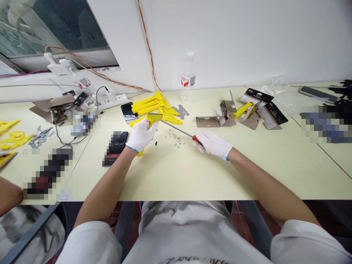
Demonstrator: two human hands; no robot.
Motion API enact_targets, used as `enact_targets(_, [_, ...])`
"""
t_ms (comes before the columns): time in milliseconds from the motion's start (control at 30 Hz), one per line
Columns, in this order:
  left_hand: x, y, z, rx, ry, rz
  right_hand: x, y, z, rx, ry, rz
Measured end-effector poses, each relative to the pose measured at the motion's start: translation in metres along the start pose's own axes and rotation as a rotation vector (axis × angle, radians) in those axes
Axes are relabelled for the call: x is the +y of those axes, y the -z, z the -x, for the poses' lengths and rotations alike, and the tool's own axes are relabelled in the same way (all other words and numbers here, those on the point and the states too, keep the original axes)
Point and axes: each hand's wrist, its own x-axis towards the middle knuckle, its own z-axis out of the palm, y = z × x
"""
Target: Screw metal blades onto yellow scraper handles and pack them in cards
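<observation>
My left hand, in a white knit glove with a blue cuff, grips a yellow plastic scraper with a metal blade at its head. My right hand, gloved the same way, holds a red-handled screwdriver by its handle. The screwdriver's steel shaft reaches left, and its tip meets the scraper's metal head. Small metal screws lie scattered on the pale yellow table between my hands. Behind them is a heap of yellow scraper parts.
A phone showing a clock lies left of my left hand. Cardboard and black packaging cards lie at the right, a plastic water bottle stands against the wall, and a power strip sits back left. A co-worker's arm shows at far left.
</observation>
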Motion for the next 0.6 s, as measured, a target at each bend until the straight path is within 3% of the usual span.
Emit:
enact_targets(167, [0.0025, 0.0005, 0.0004, 0.001, 0.010, -0.044, -0.0009, 0.0021, -0.0005, 0.165, 0.015, 0.100])
enact_targets(333, [0.0041, -0.0001, 0.0013, -0.011, 0.014, -0.036, -0.0054, 0.0042, 0.0031, 0.014, -0.022, 0.048])
enact_targets(500, [0.0044, 0.0016, 0.0013, 0.009, 0.008, -0.030, -0.0047, 0.0010, 0.0013, 0.158, 0.026, 0.120])
enact_targets(600, [0.0040, 0.0023, 0.0007, 0.005, 0.012, -0.011, -0.0053, -0.0010, 0.0015, 0.083, -0.026, 0.107])
